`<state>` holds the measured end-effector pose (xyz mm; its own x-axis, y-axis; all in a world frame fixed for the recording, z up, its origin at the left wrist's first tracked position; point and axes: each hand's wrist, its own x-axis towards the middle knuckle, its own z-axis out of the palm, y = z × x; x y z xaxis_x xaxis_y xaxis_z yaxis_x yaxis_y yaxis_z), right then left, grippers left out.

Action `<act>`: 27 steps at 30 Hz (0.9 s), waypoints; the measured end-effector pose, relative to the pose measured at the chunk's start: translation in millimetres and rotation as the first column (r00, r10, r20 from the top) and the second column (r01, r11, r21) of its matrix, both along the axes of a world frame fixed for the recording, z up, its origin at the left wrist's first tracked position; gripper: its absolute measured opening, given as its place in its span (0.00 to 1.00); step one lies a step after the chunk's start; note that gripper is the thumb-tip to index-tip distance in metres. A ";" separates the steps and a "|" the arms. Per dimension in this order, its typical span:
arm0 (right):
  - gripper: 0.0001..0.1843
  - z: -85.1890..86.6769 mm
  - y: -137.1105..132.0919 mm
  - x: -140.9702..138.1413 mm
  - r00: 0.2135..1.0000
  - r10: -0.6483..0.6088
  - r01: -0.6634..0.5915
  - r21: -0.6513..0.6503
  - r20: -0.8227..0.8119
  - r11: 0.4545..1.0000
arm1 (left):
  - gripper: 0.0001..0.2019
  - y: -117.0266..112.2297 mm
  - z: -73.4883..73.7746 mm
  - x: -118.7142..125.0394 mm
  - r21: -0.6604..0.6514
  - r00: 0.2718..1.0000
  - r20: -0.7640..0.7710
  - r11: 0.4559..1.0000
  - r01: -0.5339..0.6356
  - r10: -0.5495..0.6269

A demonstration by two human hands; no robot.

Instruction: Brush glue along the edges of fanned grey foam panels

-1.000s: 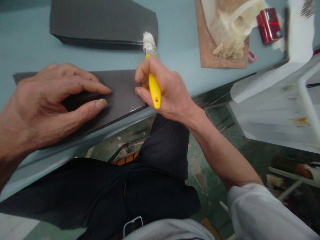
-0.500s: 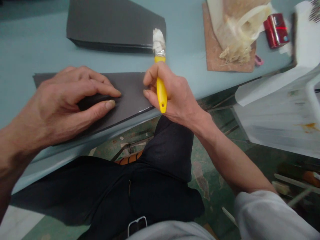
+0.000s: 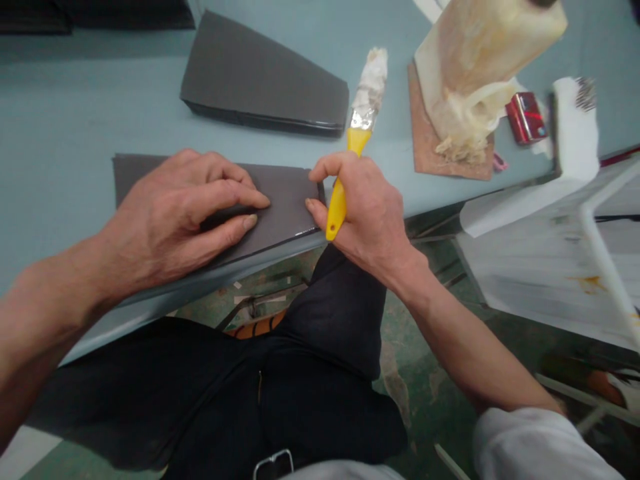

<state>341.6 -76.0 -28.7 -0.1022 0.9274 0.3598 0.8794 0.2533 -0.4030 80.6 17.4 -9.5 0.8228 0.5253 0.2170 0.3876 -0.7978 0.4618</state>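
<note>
My right hand [image 3: 367, 207] is wrapped round the yellow handle of a paintbrush [image 3: 359, 143], whose white-coated bristles point away from me. The thumb and index fingertip of that hand touch the right end of a dark grey panel [image 3: 285, 200] at the table's near edge. On the same panel lies my left hand [image 3: 185, 207], fingers stretched out and thumb a little apart from the index finger. A wet, shiny streak shows along the panel's near edge at the right. Behind it lies a stack of similar dark grey pieces [image 3: 270, 77], tapered to the right.
A smeared plastic jug [image 3: 480, 53] leans over a brown board [image 3: 423, 143] at the right, with dried lumps beneath its handle. Beside it lies a shiny red box [image 3: 527, 119]. Dark pieces [image 3: 125, 13] sit at the back left. A white bin [image 3: 545, 267] stands right of the table.
The brush has tilted, its bristles swinging to the right. The right hand's fingertips have shifted slightly at the panel's end. The whole view has shifted; the left hand stays on the panel.
</note>
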 end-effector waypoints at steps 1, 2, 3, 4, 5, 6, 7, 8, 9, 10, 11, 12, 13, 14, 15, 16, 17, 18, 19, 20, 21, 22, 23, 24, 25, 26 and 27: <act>0.16 0.8 0.2 -0.5 0.999 0.005 -0.006 0.016 0.033 1.000 | 0.19 0.1 0.2 0.2 -0.008 1.000 0.002 1.000 0.003 -0.003; 0.15 1.6 0.9 -0.7 0.998 0.019 -0.021 0.028 0.066 0.999 | 0.19 0.3 0.7 0.5 -0.022 1.000 0.004 1.000 0.002 -0.002; 0.15 2.3 1.8 -0.4 0.995 0.040 -0.044 0.034 0.094 0.998 | 0.18 0.4 1.4 1.0 -0.043 1.000 0.002 0.999 -0.004 0.005; 0.13 2.9 3.1 0.4 0.991 0.067 -0.072 0.033 0.115 0.997 | 0.18 0.5 2.3 1.7 -0.066 1.000 -0.001 0.998 -0.007 0.007; 0.12 3.6 4.6 1.8 0.987 0.097 -0.101 0.030 0.127 0.994 | 0.17 0.6 3.2 2.3 -0.085 1.000 -0.003 0.996 -0.009 0.008; 0.11 4.3 6.2 3.5 0.983 0.127 -0.131 0.025 0.129 0.991 | 0.17 0.7 4.1 2.7 -0.098 1.000 -0.009 0.995 -0.002 0.001; 0.11 5.0 7.9 5.6 0.981 0.156 -0.160 0.020 0.117 0.987 | 0.16 0.7 4.7 3.0 -0.097 1.000 -0.011 0.995 0.009 -0.010; 0.10 5.7 9.6 7.8 0.978 0.184 -0.186 0.012 0.094 0.983 | 0.17 0.8 5.1 3.1 -0.089 1.000 -0.019 0.996 0.022 -0.024; 0.09 6.4 11.0 9.8 0.975 0.215 -0.216 0.005 0.059 0.976 | 0.17 1.0 5.2 2.9 -0.075 0.999 -0.031 0.997 0.034 -0.037; 0.09 7.2 12.1 11.4 0.969 0.245 -0.245 0.003 0.015 0.969 | 0.17 1.2 5.0 2.4 -0.061 0.998 -0.045 0.997 0.045 -0.048; 0.08 8.0 12.8 12.6 0.963 0.268 -0.268 0.006 -0.023 0.963 | 0.18 1.6 4.5 1.8 -0.048 0.997 -0.056 0.997 0.055 -0.057; 0.08 8.9 13.0 13.0 0.964 0.262 -0.263 -0.003 -0.044 0.965 | 0.19 2.2 3.9 1.2 -0.038 0.996 -0.065 0.997 0.064 -0.066; 0.08 9.8 12.7 12.9 0.966 0.252 -0.253 -0.018 -0.056 0.967 | 0.19 3.1 3.2 0.6 -0.036 0.994 -0.076 0.997 0.072 -0.074; 0.09 10.7 12.1 12.1 0.970 0.237 -0.239 -0.034 -0.058 0.970 | 0.19 4.2 2.5 0.2 -0.037 0.993 -0.084 0.996 0.078 -0.081; 0.10 11.6 11.4 11.0 0.974 0.220 -0.223 -0.050 -0.053 0.974 | 0.19 5.7 1.8 0.2 -0.043 0.992 -0.089 0.995 0.085 -0.088; 0.11 12.5 10.5 9.6 0.977 0.211 -0.213 -0.058 -0.044 0.975 | 0.19 7.4 1.4 0.5 -0.055 0.991 -0.094 0.994 0.091 -0.096; 0.12 13.4 9.7 8.3 0.978 0.207 -0.209 -0.056 -0.031 0.976 | 0.18 9.4 1.3 1.2 -0.073 0.990 -0.096 0.993 0.097 -0.103; 0.12 14.2 9.1 7.1 0.979 0.202 -0.202 -0.047 -0.013 0.978 | 0.18 11.5 1.7 2.3 -0.094 0.989 -0.096 0.990 0.102 -0.112; 0.12 14.9 8.7 6.2 0.980 0.197 -0.197 -0.038 0.007 0.980 | 0.17 13.6 3.0 3.8 -0.115 0.988 -0.093 0.987 0.109 -0.120; 0.11 15.5 8.5 5.8 0.980 0.199 -0.198 -0.027 0.024 0.980 | 0.16 15.6 5.4 5.4 -0.133 0.987 -0.095 0.984 0.117 -0.130; 0.11 15.9 8.4 5.7 0.978 0.204 -0.204 -0.025 0.035 0.979 | 0.15 17.3 9.3 7.1 -0.149 0.984 -0.102 0.980 0.130 -0.146; 0.10 16.0 8.3 6.0 0.976 0.212 -0.212 -0.024 0.039 0.977 | 0.14 18.5 14.7 8.4 -0.161 0.980 -0.113 0.976 0.145 -0.164; 0.10 15.9 8.3 6.6 0.975 0.218 -0.217 -0.027 0.037 0.976 | 0.14 19.1 21.7 9.1 -0.166 0.976 -0.127 0.974 0.153 -0.175; 0.10 15.4 8.1 7.3 0.975 0.220 -0.219 -0.036 0.036 0.975 | 0.13 19.0 30.1 8.8 -0.166 0.974 -0.142 0.974 0.151 -0.176; 0.11 14.6 7.9 8.2 0.975 0.217 -0.215 -0.042 0.041 0.976 | 0.13 18.2 39.3 7.2 -0.157 0.976 -0.157 0.979 0.128 -0.153; 0.11 13.6 7.6 9.1 0.977 0.207 -0.204 -0.045 0.052 0.978 | 0.14 16.6 48.6 4.0 -0.133 0.982 -0.164 0.988 0.076 -0.097; 0.12 12.5 7.2 9.9 0.979 0.191 -0.188 -0.044 0.070 0.981 | 0.15 14.4 57.3 -1.0 -0.113 0.984 -0.178 0.994 0.013 -0.033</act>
<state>351.5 -68.8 -16.2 -0.3024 0.9010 0.3110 0.8445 0.4045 -0.3510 79.6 31.7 47.9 0.8549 0.5187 0.0063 0.4545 -0.7550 0.4726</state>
